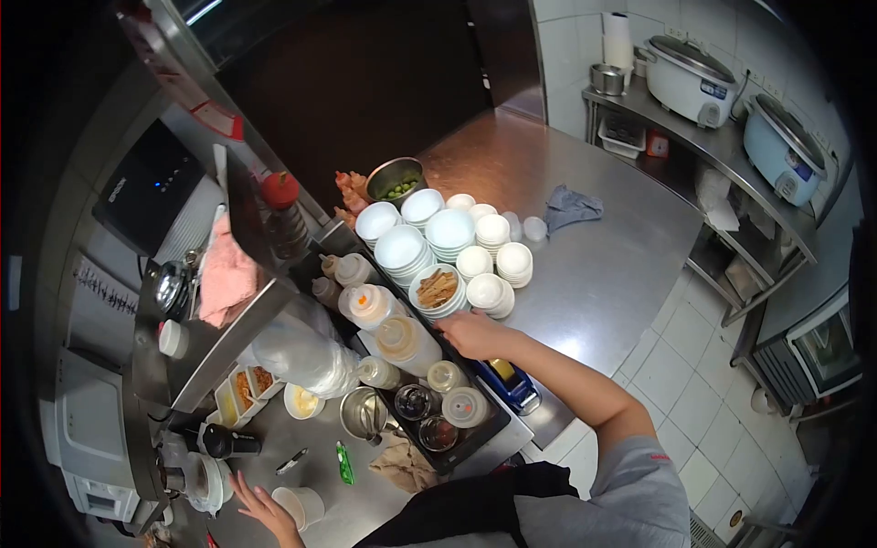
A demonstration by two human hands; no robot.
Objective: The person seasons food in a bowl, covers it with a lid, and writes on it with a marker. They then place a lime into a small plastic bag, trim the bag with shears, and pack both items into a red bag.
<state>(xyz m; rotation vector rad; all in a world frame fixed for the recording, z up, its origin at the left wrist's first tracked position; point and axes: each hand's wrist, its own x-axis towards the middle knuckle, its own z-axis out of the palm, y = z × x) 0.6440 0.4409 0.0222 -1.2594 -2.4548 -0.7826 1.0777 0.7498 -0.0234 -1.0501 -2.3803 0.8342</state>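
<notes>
My right hand [473, 335] reaches to the steel counter, its curled fingers just below a stack of white bowls whose top bowl [437, 290] holds brown strips. What those fingers grip, if anything, is hidden. My left hand [262, 513] is open at the lower left, fingers apart, beside a white paper tub [299, 508] and holding nothing. A green-handled cutter [344, 463] and a small dark tool [291, 460] lie on the near worktop.
A black tray of squeeze bottles [405, 340] and jars [465, 407] runs between the surfaces. More stacked bowls [451, 228] and a steel pot of green pieces [396, 171] stand beyond. An overhead shelf [228, 347] juts in at left; rice cookers [692, 78] stand at right.
</notes>
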